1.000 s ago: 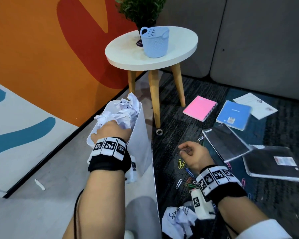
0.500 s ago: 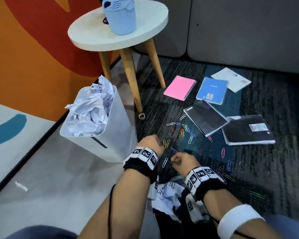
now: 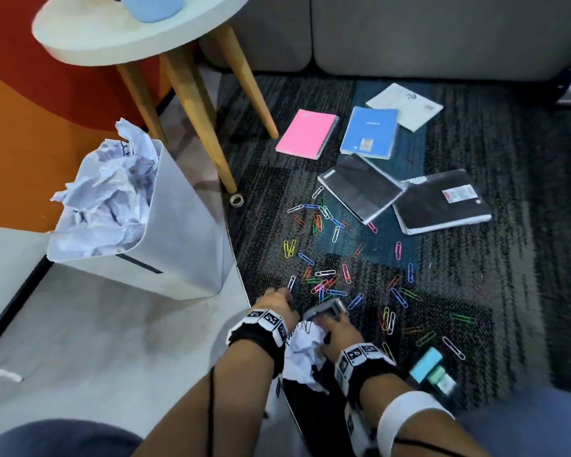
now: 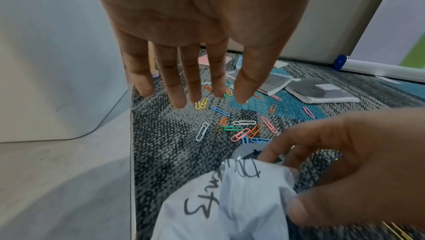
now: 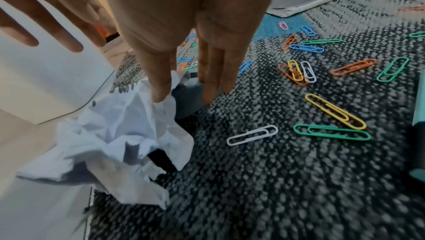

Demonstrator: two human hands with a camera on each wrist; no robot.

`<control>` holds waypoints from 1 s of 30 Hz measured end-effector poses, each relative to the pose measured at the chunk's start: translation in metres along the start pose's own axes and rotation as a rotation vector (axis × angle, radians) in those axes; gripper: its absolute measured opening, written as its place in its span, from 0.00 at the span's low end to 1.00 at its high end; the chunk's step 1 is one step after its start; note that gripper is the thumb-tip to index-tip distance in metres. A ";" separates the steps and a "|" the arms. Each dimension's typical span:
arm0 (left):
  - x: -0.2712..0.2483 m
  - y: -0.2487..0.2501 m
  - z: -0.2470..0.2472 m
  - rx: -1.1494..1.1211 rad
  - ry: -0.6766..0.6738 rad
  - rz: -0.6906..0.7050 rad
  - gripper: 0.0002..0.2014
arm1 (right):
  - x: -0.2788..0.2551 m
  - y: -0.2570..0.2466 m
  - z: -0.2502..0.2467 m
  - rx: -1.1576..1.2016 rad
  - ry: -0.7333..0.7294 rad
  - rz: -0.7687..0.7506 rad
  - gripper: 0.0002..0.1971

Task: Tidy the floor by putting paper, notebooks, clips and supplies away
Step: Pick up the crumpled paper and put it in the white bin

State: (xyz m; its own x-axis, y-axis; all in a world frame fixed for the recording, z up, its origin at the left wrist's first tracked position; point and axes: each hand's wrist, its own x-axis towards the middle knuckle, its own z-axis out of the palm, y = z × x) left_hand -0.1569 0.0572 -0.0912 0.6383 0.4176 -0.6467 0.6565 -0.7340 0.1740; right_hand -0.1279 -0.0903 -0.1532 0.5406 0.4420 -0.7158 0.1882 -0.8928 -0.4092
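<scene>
Reaching for crumpled white paper (image 3: pixel 302 352) on the dark carpet.
Right hand (image 5: pixel 184 16) fingers pinch its top edge; left hand (image 4: pixel 202 25) fingers hang straight, spread; handwriting shows only from the left wrist.

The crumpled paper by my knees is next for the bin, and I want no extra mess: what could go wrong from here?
The bin is already heaped with paper above its rim, so another ball may roll off. The crumpled paper lies over a grey object that the right hand touches; lifting both could drop it. Paper clips scattered close by could get swept along.
</scene>
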 end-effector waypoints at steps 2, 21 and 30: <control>0.000 0.001 -0.004 -0.008 0.034 -0.002 0.18 | -0.001 -0.001 0.000 0.043 0.050 -0.052 0.26; -0.040 0.022 -0.126 -0.248 0.137 0.017 0.52 | -0.023 -0.097 -0.175 0.311 0.581 -0.266 0.07; -0.076 0.006 -0.206 -0.608 0.586 0.039 0.30 | -0.054 -0.191 -0.222 0.336 0.681 -0.511 0.06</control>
State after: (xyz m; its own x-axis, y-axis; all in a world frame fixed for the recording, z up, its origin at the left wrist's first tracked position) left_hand -0.1187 0.1317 0.1114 0.6603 0.7311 -0.1718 0.6246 -0.4075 0.6662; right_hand -0.0112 0.0367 0.0895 0.8440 0.5346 0.0426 0.3465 -0.4830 -0.8042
